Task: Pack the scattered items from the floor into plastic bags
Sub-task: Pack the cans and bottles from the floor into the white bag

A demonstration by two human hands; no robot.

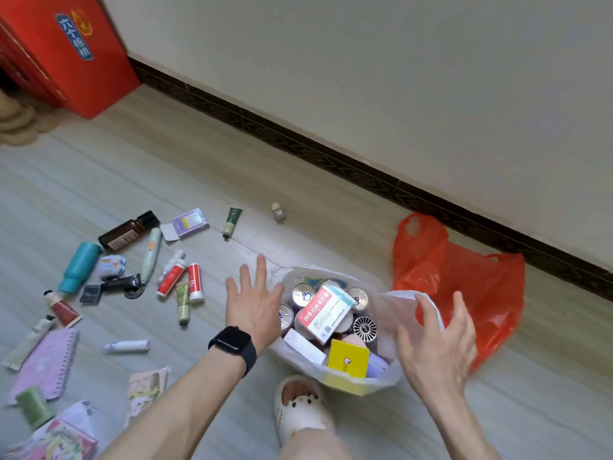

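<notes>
- Head view: a white plastic bag (pixel 394 310) stands open on the floor (pixel 331 220), just in front of a foot in a white slipper (pixel 302 406).
- Inside the bag lie a red-and-white medicine box (pixel 323 310), a yellow box (pixel 348 358), silver-topped cans (pixel 303 293) and a round vented piece (pixel 365 328).
- The left hand (pixel 253 302), with a dark smartwatch (pixel 232 341) on its wrist, is at the bag's left rim, fingers straight and spread, holding nothing.
- The right hand (pixel 438 346) is over the bag's right rim, fingers apart and loosely bent; whether it touches the plastic cannot be told.
- An orange plastic bag (pixel 464 277) lies flat just right of the white one, near the floor's wall edge.
- Left of the bag, items lie scattered: a teal bottle (pixel 79 272), a brown bottle (pixel 127 232), a purple box (pixel 190 222), a green tube (pixel 232 220), a red-and-white tube (pixel 195 282), a white tube (pixel 127 346) and a spiral notebook (pixel 46 363).
- A small bottle (pixel 278 212) stands apart, nearer the wall.
- A red carton (pixel 76 61) stands in the far left corner.
</notes>
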